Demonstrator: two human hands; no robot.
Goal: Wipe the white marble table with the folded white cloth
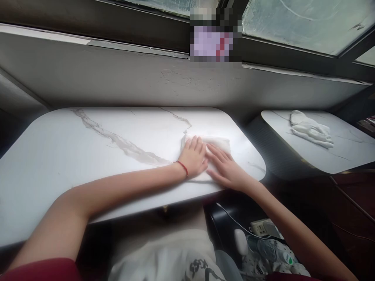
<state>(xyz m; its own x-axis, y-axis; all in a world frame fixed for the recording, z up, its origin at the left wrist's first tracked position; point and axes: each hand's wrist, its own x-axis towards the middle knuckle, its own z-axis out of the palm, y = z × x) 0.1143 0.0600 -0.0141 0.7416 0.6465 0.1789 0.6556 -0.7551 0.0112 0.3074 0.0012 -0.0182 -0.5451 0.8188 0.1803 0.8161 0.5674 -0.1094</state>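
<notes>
A person's left hand [195, 157] and right hand [226, 167] are resting flat, fingers loosely spread, pinching nothing, on a white cloth [219, 141] near the table's [73, 156] right end. It is apparently lying folded, mostly smoothed; a rumpled cloth [313, 130] is lying untouched on another table [350, 136].

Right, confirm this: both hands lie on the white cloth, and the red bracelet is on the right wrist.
Wrong side: the head view shows the red bracelet on the left wrist. Left hand and right hand do lie on the white cloth.
</notes>
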